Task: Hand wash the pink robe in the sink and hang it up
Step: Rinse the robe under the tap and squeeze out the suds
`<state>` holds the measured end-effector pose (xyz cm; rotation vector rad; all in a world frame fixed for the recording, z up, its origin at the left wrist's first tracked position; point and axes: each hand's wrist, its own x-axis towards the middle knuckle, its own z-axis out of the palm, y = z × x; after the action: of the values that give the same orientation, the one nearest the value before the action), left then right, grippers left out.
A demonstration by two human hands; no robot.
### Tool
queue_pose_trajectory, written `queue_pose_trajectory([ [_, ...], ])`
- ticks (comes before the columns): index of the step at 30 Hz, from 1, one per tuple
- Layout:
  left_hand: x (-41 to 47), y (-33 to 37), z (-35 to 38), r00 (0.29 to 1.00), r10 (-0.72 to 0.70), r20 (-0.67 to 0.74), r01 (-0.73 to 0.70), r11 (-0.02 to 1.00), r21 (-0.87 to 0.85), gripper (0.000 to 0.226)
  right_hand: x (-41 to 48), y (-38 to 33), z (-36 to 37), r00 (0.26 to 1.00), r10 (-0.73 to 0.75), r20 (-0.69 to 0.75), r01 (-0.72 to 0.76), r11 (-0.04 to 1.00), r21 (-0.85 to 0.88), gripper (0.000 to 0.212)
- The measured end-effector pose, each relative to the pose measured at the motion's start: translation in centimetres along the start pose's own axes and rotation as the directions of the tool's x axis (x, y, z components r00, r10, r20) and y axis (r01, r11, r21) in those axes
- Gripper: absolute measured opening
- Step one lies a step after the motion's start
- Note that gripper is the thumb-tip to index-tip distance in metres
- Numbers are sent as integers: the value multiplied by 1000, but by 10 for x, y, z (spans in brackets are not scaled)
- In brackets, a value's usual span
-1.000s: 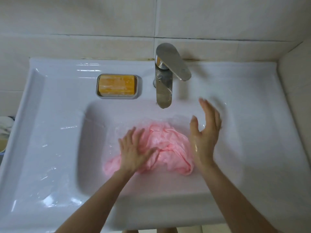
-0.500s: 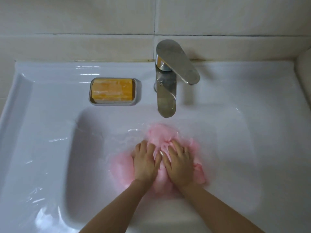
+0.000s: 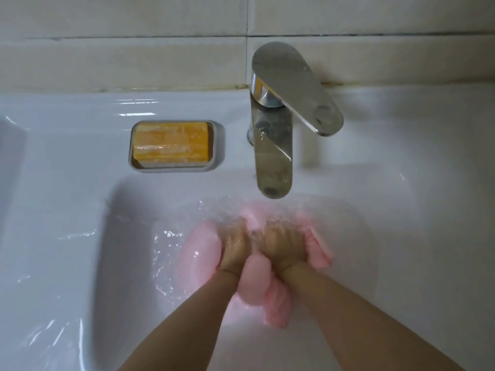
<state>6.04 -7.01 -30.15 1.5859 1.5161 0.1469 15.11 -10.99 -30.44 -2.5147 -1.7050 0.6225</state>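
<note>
We note: faucet (image 3: 273,156) overhangs the back of the sink (image 3: 67,210) bowl, blocking approach from above there. Soap dish (image 3: 174,145) fills the ledge left of it. Bowl left of the pink robe (image 3: 201,253) is open.

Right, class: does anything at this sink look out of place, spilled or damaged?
Nothing much. The soap sits in its dish; the left hand and right hand grip the robe in the water. Only the seal behind the faucet looks stained, and water streaks the sink rim at lower left.

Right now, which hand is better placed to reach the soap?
Left, likely. The soap lies left of the faucet, nearer the left hand; the right hand would have to cross over.
</note>
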Motion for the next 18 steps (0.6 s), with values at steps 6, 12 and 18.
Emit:
queue_pose_trajectory([
  [6,6,22,-40,995,66,69,-78,978,196,32,13,-1,-44,960,231,159,-272,903,332,35],
  [12,-33,38,-109,978,119,170,18,768,-640,55,-43,29,-113,991,107,76,-102,265,959,15],
  [18,-51,-3,-102,988,122,91,-107,981,-162,59,-71,50,-89,996,49,76,-77,898,434,55],
])
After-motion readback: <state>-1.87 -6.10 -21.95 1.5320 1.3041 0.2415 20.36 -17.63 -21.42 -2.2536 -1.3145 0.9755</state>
